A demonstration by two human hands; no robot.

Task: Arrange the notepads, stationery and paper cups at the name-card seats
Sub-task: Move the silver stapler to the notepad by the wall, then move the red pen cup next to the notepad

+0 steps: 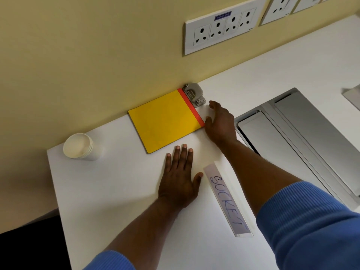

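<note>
Head view. Notepad (yellow, red spine) lies flat on bench, far edge at the wall. Grey punch-type tool sits at the far end of pad's spine, appears to touch it. Cups, stacked upright, well left of pad. Name card "SOCKET" lies near side of pad, to the right.

L grip: flat on bench just near side of pad, fingers straight, holds nothing. R grip: just right of pad's spine, fingers relaxed, nothing held; thumb-to-pad contact unclear.

Step, est.: squaring pad + tool at this seat. Next, prob.: bring a cup nearer pad; calls for lifting one off w/o tipping the rest.
</note>
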